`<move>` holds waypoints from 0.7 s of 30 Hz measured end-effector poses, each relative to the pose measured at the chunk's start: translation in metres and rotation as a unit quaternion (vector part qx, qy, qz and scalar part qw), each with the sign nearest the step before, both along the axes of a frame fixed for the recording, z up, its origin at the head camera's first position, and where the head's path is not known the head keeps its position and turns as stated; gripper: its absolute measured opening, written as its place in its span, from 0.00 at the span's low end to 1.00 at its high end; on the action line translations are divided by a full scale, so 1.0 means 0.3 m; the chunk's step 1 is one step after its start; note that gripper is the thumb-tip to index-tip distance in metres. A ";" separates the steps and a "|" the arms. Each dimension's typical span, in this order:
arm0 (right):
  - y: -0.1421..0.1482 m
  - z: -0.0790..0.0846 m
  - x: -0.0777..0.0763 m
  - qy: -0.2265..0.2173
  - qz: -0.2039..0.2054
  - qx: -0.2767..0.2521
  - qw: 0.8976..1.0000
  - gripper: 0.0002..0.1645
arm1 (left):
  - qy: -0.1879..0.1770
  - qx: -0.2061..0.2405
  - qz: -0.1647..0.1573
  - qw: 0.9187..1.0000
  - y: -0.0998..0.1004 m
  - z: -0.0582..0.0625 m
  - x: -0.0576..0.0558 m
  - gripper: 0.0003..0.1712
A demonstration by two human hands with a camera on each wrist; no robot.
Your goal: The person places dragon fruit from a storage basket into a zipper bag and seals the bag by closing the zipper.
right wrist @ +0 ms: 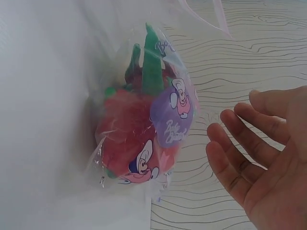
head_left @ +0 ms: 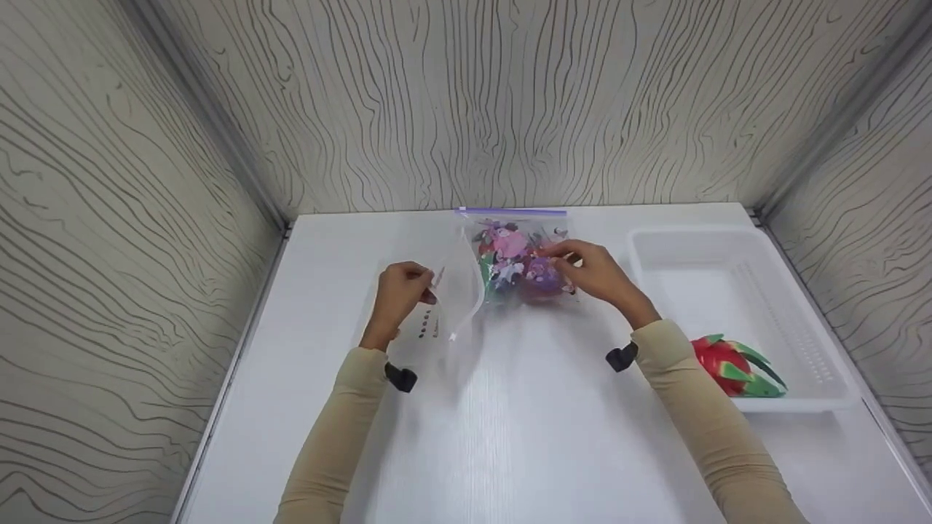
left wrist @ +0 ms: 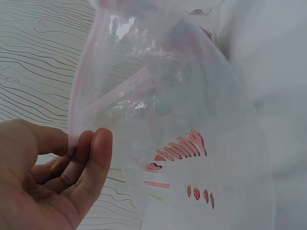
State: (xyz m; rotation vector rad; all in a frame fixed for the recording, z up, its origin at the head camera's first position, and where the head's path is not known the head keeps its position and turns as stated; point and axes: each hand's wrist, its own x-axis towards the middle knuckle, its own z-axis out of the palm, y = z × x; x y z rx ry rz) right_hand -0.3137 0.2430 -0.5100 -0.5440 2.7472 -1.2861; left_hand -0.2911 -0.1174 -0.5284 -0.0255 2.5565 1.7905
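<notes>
My left hand [head_left: 404, 287] pinches the pink zip edge of a clear zip bag [left wrist: 192, 129] printed with small red strawberries. The mouth of this bag gapes in the head view. Behind and to its right stands a second clear zip bag [head_left: 502, 251] with a purple zip strip and cartoon prints. Red items with green pointed leaves [right wrist: 152, 62] show through its film, partly covered by the prints. Close to that bag's right side is my right hand [head_left: 593, 273]. Its fingers are loosely bent, and the right wrist view shows them apart from the bag, holding nothing.
At the right of the white table [head_left: 495, 437] stands a white plastic basket [head_left: 637, 269]. A red dragon fruit [head_left: 721, 364] with green leaf tips lies in its near part, partly behind my right sleeve. Wood-patterned walls [head_left: 466, 109] enclose the table at the back and sides.
</notes>
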 end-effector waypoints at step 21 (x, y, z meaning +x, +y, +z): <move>0.145 0.020 0.024 0.017 -0.038 0.034 0.999 0.19 | -0.006 0.016 0.000 1.000 0.000 -0.003 0.000 0.16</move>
